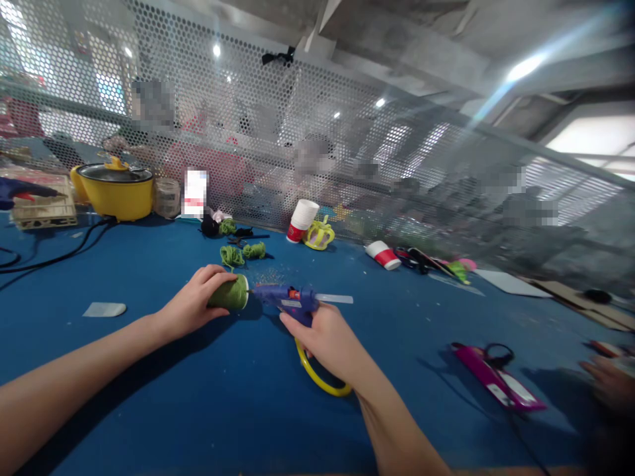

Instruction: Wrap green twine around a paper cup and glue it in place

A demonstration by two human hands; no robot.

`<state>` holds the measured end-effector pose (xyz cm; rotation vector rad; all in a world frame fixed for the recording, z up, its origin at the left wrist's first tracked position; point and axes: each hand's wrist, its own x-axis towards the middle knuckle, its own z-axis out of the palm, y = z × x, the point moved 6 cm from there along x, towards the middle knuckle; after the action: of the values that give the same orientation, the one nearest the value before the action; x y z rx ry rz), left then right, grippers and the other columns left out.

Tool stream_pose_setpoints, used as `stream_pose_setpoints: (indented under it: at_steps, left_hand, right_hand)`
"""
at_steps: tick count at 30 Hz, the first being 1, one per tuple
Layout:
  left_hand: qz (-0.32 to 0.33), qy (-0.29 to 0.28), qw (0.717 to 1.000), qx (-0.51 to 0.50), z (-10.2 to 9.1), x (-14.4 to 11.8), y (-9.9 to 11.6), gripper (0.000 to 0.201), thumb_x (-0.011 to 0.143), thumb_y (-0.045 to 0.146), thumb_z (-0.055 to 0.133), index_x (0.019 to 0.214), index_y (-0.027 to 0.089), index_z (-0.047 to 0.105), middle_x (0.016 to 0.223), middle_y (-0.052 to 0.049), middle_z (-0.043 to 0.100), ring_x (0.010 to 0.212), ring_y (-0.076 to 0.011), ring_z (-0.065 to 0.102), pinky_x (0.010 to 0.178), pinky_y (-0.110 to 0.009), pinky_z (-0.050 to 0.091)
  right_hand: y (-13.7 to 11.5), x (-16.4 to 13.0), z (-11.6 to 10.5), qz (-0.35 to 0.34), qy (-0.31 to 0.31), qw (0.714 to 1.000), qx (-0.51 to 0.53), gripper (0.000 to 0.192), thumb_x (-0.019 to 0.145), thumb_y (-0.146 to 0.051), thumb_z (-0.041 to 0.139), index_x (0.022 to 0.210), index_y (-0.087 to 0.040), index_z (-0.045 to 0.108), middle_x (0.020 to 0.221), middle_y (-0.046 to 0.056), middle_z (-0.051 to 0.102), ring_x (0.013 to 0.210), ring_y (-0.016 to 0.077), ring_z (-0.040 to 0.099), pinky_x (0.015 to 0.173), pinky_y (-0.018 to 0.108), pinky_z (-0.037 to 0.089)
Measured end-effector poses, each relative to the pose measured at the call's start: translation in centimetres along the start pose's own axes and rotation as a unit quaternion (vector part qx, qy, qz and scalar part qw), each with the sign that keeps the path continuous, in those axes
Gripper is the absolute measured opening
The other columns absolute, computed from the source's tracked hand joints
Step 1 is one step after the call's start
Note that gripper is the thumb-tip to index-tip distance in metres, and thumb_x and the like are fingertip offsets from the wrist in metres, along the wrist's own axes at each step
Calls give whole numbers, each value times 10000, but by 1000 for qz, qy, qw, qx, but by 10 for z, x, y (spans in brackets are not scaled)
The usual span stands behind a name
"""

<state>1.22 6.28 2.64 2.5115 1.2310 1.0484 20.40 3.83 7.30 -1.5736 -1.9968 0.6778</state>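
Observation:
My left hand [201, 297] is wrapped round a cup covered in green yarn [233, 294], lying on its side with its white rim to the right. In my right hand [330, 337] is a blue glue gun [290, 297], its nozzle pointing left at the cup's rim end. Whether the nozzle touches the cup I cannot tell. A clear glue stick [337, 299] pokes out of the gun's back. Under my right hand a yellow ring-shaped handle [322, 383] shows, partly hidden. Behind the cup lie small bundles of green yarn [243, 253].
A yellow electric pot [116, 192] stands back left, its black cable [74, 251] crossing the blue table. Stacked paper cups [302, 221] and a yellow basket-like piece [319, 235] stand near the mesh partition. A purple power strip [499, 380] lies right, near another person's hand [608, 377].

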Motion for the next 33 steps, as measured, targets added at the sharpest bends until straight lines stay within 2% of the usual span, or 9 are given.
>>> stream_pose_setpoints:
  at_steps: [13, 17, 21, 33]
  left_hand:
    - [-33, -5, 999, -23, -3, 2, -2, 463, 728, 224, 635, 1133, 214, 411, 1102, -83, 450, 1030, -246, 482, 871, -435, 438]
    - [-19, -6, 1000, -21, 0, 0, -2, 476, 726, 213, 637, 1142, 222, 406, 1113, -85, 444, 1039, -251, 474, 873, -437, 439]
    - [0, -8, 1000, -19, 1, -1, -2, 492, 731, 196, 633, 1159, 238, 395, 1127, -83, 433, 1056, -255, 456, 884, -444, 433]
    - [72, -9, 997, 29, 3, -3, 5, 517, 742, 140, 612, 1199, 215, 380, 1145, -103, 435, 1054, -259, 426, 901, -452, 412]
  right_hand:
    - [-2, 0, 0, -22, -6, 999, -34, 143, 741, -284, 537, 671, -181, 608, 417, -20, 500, 461, 150, 508, 482, 244, 377]
    - [-4, -1, -2, -36, 7, 998, -47, 169, 764, -280, 501, 735, -159, 616, 437, -23, 522, 456, 140, 510, 478, 235, 382]
    - [-4, 0, -1, -21, 2, 998, -65, 178, 781, -279, 478, 745, -151, 597, 415, -28, 505, 419, 136, 492, 476, 239, 383]
    - [-1, 7, -1, -1, 15, 997, -76, 201, 762, -301, 489, 601, -182, 503, 393, -24, 493, 383, 128, 471, 461, 242, 361]
